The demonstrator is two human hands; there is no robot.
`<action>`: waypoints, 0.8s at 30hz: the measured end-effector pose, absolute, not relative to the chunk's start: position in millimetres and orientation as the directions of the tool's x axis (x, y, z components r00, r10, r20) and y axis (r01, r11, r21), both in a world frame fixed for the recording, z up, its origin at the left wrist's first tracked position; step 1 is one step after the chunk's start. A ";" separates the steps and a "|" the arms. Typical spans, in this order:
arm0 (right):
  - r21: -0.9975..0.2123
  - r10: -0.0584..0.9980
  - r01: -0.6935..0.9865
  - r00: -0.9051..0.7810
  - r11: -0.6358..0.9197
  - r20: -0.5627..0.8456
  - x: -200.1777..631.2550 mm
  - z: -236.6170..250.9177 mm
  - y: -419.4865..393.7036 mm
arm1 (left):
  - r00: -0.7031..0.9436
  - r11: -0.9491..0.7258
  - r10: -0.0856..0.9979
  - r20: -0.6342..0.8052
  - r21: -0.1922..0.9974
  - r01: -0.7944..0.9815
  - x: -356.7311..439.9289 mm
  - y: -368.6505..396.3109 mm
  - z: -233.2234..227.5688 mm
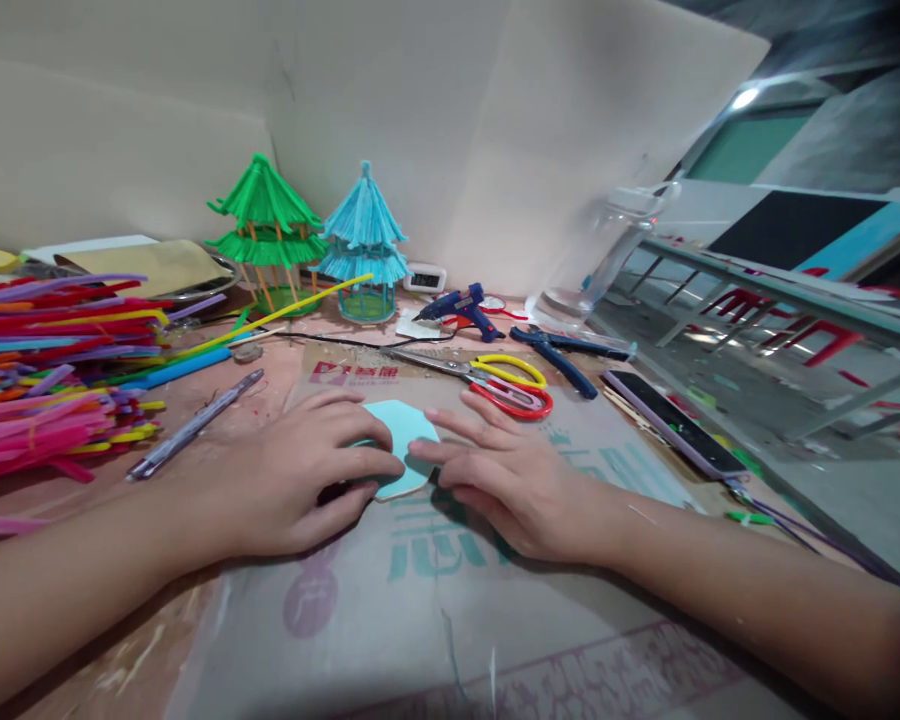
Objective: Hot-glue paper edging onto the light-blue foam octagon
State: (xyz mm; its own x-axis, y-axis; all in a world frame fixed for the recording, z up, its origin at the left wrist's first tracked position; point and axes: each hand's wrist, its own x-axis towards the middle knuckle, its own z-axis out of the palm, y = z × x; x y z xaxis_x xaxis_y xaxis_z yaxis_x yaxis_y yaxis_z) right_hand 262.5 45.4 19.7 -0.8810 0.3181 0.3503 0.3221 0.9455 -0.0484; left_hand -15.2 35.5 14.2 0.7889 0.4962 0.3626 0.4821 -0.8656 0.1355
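Note:
A light blue, many-sided flat piece (397,440) lies on the printed plastic sheet (375,620) in front of me. My left hand (315,465) rests over its left side, fingers stretched out and touching it. From the other side, my right hand (506,475) touches its right edge with the fingertips, the fingers spread. Neither hand is wrapped around anything. Beyond the hands lie scissors (506,385) with one yellow and one red handle. Parts of the piece's left and right edges are hidden under my fingers.
Colourful pipe cleaners (52,370) are heaped at left. Behind stand a green pavilion model (266,235) and a blue pavilion model (364,245). A glue gun (461,305), a small clock (425,277), pliers (555,355), a clear jug (592,260) and a phone (675,425) lie or stand toward the right.

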 end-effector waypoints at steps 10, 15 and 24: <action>0.031 0.240 0.264 -0.915 0.964 0.325 257.2 21.4 40.3 | 0.813 -0.885 0.456 0.361 0.088 0.458 -12.9 33.5 16.3; 0.061 0.256 0.302 -0.884 0.951 0.390 259.1 21.5 37.7 | 0.786 -0.894 0.436 0.439 0.107 0.436 -14.6 32.7 15.1; 0.052 0.258 0.293 -0.902 0.955 0.346 260.4 20.9 40.7 | 0.811 -0.908 0.384 0.442 0.020 0.419 -13.9 29.5 19.1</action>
State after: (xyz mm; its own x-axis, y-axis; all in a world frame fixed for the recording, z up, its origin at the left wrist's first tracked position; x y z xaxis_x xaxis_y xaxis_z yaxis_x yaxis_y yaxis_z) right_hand 260.4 40.7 20.9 -0.9023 0.2577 0.3456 0.2927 0.9548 0.0521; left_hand -13.9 29.5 19.1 0.8107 0.3836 0.4423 0.4187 -0.9079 0.0199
